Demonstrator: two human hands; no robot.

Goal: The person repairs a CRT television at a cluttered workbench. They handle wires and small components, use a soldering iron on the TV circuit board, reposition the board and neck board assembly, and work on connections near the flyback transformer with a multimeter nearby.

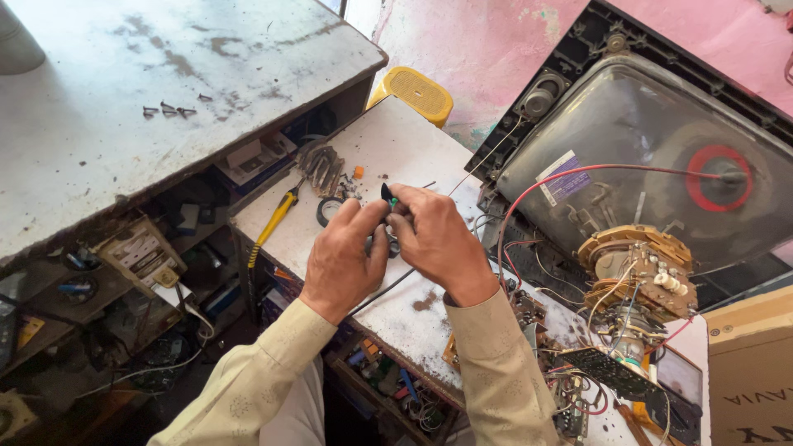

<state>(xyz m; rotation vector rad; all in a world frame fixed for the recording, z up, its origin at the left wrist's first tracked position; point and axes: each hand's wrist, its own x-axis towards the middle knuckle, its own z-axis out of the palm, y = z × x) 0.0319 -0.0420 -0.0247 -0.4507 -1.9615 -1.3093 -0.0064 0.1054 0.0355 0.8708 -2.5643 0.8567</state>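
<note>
Head view shows both hands pinching one small black part with a green tip [388, 195]; left hand [343, 252] and right hand [438, 239] touch. They hold it over the worn white bench [388, 140].

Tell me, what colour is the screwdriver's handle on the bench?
Yellow with black, seen in the head view: the screwdriver lies left of both hands.

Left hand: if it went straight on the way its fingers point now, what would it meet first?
The left hand points up-right at the small dark green-tipped part pinched with the right hand. Beyond that, probably the black picture-tube shell, though depth is unclear.
</note>
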